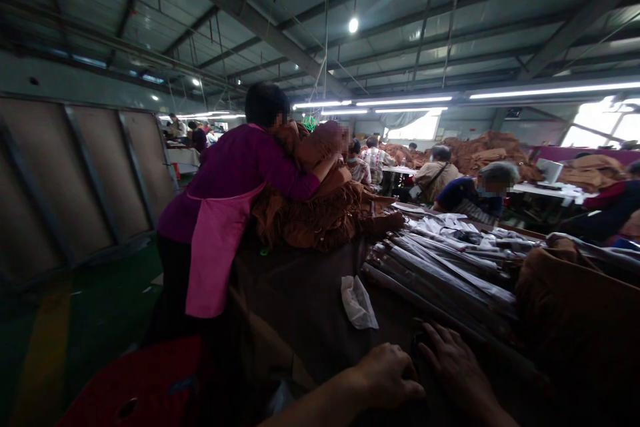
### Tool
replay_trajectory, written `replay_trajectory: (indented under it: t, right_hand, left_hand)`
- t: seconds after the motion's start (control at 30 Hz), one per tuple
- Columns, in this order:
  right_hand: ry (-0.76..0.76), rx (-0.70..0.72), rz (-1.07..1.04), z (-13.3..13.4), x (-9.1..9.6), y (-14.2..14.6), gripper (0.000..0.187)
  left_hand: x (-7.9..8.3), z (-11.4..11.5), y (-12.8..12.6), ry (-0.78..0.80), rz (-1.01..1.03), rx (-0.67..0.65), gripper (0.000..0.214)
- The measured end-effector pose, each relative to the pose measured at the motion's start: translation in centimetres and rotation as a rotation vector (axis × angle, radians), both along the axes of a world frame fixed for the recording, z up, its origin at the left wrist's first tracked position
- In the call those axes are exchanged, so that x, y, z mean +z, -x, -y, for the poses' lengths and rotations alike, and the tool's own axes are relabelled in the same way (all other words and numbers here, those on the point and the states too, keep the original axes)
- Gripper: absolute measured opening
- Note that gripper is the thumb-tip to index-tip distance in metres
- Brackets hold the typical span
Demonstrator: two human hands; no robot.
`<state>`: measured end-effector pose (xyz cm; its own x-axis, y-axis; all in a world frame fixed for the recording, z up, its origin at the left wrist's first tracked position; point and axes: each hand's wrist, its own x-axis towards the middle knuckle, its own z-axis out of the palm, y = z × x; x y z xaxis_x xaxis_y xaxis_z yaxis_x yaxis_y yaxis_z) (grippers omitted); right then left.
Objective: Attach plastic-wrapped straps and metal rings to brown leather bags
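Observation:
My left hand [387,373] rests low on the dark brown covered table [295,287]. Its fingers are curled under, and whatever they may hold is hidden. Close beside it, my right hand [453,360] lies with fingers stretched forward over the table, holding nothing I can see. A small dark object [418,340] sits by the right fingertips, too dim to name. Ahead of both hands lies a crumpled white packet [358,303]. Long bundles of white and grey strips [440,273] stretch along the table just beyond my right hand.
A co-worker in a pink apron [223,247] leans over a heap of brown garments [320,213] at the table's far left, arms around part of it. Brown cloth [575,307] is piled at right. A red stool [140,380] stands lower left. Other people sit at tables behind.

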<state>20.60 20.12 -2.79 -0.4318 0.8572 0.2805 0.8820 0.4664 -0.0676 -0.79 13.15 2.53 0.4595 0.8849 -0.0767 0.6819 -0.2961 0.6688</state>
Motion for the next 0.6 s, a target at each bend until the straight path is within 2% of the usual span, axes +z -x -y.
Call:
replay_trajectory:
  t: [0.2, 0.33, 0.53, 0.6]
  right_hand:
    - [-0.019, -0.007, -0.032, 0.0, 0.0, 0.1, 0.039]
    - [-0.028, -0.045, -0.046, 0.0, -0.1, 0.2, 0.043]
    - [-0.038, -0.05, -0.044, 0.2, -0.3, 0.2, 0.043]
    - [-0.037, -0.034, -0.04, 0.2, -0.4, 0.1, 0.043]
  left_hand:
    - [-1.6, -0.1, 0.0, 0.009, 0.076, 0.05, 0.03]
    - [-1.9, -0.3, 0.3, 0.032, 0.167, 0.082, 0.029]
    - [-2.1, -0.5, 1.3, 0.229, 0.39, 0.123, 0.032]
    - [-2.4, -0.5, 1.4, 0.245, 0.427, 0.141, 0.032]
